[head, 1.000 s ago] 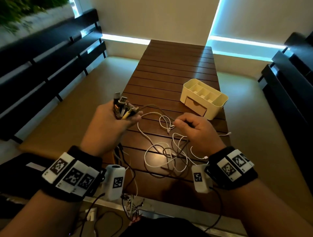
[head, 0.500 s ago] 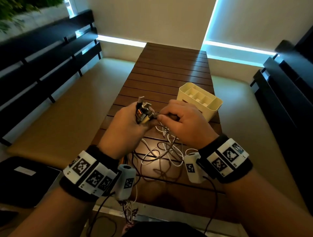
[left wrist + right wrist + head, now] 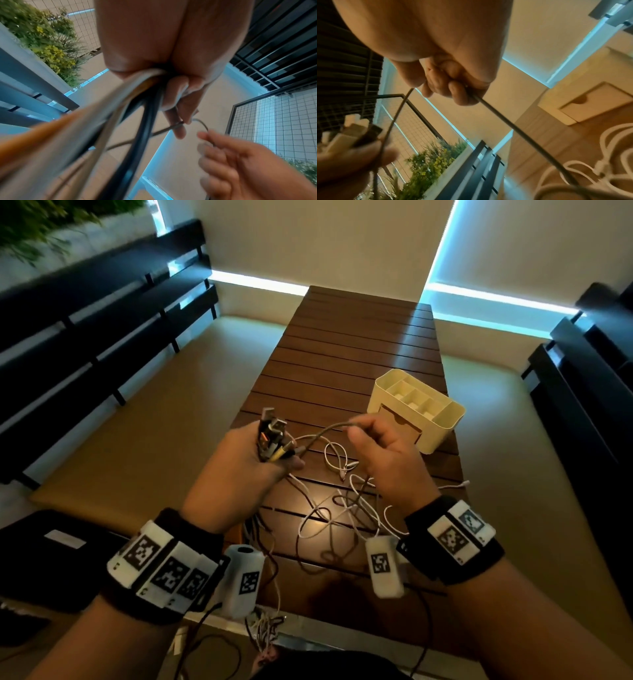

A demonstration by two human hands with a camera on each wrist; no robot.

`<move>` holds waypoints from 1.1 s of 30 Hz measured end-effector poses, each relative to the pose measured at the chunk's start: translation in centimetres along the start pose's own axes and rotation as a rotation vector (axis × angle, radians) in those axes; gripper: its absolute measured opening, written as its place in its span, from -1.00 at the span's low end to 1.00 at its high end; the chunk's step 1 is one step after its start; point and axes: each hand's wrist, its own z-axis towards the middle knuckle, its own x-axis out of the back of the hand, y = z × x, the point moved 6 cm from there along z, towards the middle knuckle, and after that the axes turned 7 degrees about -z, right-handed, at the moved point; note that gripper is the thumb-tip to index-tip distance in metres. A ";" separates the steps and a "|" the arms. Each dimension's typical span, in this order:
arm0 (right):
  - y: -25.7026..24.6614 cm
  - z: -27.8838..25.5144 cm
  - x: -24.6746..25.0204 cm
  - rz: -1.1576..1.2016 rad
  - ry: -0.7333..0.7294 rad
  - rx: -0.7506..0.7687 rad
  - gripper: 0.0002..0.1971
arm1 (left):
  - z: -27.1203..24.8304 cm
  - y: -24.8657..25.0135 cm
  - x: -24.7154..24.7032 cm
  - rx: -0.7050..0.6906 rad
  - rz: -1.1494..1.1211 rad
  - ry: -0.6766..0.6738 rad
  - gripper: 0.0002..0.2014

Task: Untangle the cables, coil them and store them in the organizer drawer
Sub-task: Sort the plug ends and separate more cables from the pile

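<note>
My left hand (image 3: 246,460) grips a bunch of cable plugs (image 3: 272,436), their cords (image 3: 130,108) running down through the fist. My right hand (image 3: 380,446) pinches one thin dark cable (image 3: 322,433) that arcs from the bunch to its fingertips; in the right wrist view that cable (image 3: 496,113) passes through the curled fingers (image 3: 458,93). A tangle of white and dark cables (image 3: 342,508) lies on the slatted wooden table (image 3: 359,337) below both hands. The cream organizer (image 3: 416,409) stands just beyond my right hand, its drawer (image 3: 592,100) closed.
Dark slatted benches (image 3: 102,313) flank the table on both sides, with tan cushions (image 3: 164,405) between. A black flat object (image 3: 51,542) lies at the near left. More cords (image 3: 263,625) hang over the table's near edge.
My right hand met the plug bunch in my left hand, then drew away to the right, pulling one dark cable out into an arc. The left hand kept its hold.
</note>
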 end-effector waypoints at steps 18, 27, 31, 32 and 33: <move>-2.4 -0.2 -2.4 -0.342 -0.193 0.277 -0.96 | 0.2 1.7 -0.3 -0.095 -0.025 -0.048 -0.89; 3.8 -0.3 0.0 -0.273 -0.019 -0.054 -0.86 | 0.3 0.6 2.1 0.020 -0.304 -0.050 -0.88; 1.2 0.4 1.1 -0.352 0.069 0.072 -0.85 | -0.5 -0.4 0.1 0.053 -0.101 -0.201 -0.93; 0.3 0.6 1.2 -0.358 0.077 0.117 -0.86 | -0.6 -0.7 -0.4 0.074 -0.068 -0.223 -0.91; -0.6 0.7 1.2 -0.376 0.071 0.163 -0.88 | -0.6 -1.1 -0.6 0.090 -0.049 -0.221 -0.89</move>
